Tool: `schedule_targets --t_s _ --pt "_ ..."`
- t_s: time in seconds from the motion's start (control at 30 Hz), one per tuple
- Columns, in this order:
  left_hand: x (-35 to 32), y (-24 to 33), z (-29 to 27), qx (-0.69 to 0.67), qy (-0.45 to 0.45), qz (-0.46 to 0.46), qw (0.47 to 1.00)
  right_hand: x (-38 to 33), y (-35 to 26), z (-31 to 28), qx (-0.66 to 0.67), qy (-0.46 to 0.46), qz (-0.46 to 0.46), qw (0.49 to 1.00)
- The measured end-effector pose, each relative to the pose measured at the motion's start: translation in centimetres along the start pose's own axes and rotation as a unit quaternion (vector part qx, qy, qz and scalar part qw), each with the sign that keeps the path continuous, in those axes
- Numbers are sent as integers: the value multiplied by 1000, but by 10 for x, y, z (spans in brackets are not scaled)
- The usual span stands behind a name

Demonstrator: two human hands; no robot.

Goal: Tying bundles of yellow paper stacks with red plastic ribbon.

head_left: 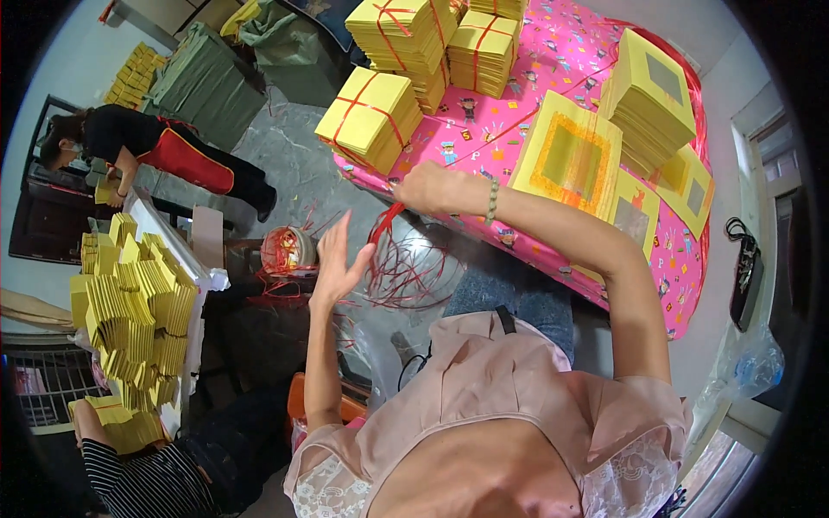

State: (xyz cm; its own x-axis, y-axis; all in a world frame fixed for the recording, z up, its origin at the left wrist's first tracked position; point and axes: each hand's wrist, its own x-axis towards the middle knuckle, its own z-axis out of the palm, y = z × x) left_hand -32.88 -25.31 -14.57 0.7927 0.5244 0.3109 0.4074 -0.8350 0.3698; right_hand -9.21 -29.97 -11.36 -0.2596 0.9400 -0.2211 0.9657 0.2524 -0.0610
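Observation:
My right hand [429, 187], with a beaded bracelet on its wrist, is closed at the near left edge of the pink table. Red plastic ribbon [386, 224] hangs from beside its fingers, and a thin red strand runs across the tabletop behind it. Lower and to the left, my left hand [338, 263] is raised with its thumb apart from the fingers and nothing in it. Just beyond my right hand stands a yellow paper stack [370, 120] tied crosswise with red ribbon. Loose yellow sheets with an orange-bordered panel [571, 155] lie near my right forearm.
More tied stacks [399, 36] stand at the table's far side, and a tall loose stack [649, 102] at its right. Tangled red ribbon [414, 269] and a bucket of scraps [287, 250] are on the floor. Two people work at a left table with yellow bundles [138, 315].

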Motion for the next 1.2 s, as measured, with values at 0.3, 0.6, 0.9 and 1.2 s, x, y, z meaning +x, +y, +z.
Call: schedule_targets --t_s 0.3,0.6,0.9,1.2 --pt "70 31 18 -336 -182 -49 923 -20 -2 -26 82 -13 -18 996" --pt "91 23 0 -378 -178 -70 906 -45 46 -58 151 86 4 985" --pt "136 58 31 -480 105 -85 867 -21 43 -59 370 443 61 814" --pt "156 92 38 -477 153 -38 865 4 21 -46 614 514 79 594"
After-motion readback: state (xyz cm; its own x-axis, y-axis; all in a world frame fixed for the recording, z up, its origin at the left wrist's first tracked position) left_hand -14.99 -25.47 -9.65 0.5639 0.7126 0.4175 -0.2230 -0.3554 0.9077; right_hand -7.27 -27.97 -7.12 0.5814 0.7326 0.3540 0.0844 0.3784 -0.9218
